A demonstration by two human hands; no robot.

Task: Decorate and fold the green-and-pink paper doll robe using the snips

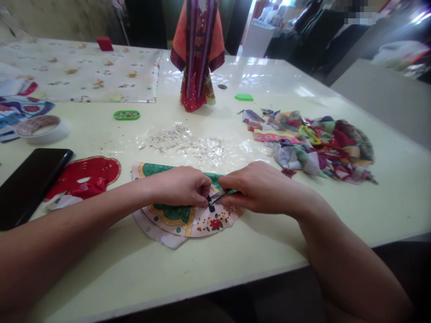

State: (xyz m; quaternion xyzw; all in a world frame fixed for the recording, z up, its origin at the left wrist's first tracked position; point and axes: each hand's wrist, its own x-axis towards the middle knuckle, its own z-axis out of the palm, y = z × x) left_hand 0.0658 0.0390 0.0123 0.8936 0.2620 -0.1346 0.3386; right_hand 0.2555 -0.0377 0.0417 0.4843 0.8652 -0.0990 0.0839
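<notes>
Printed fan-shaped panel folded partway, green band bent over, lower floral edge lying flat, on the counter directly beneath both hands. Left grip curled closed, pressing down on the fold. Right grip pinched around slim metal tweezers, tips at a small black scrap on the fold. Heap of fabric scraps farther right.

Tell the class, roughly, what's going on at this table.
A person is working on a fan-shaped patterned piece in green and cream, gripping it with the left hand. The right hand holds slim metal tweezers at a small black scrap. A heap of colourful fabric scraps lies to the right, and a robed figure stands beyond.
</notes>
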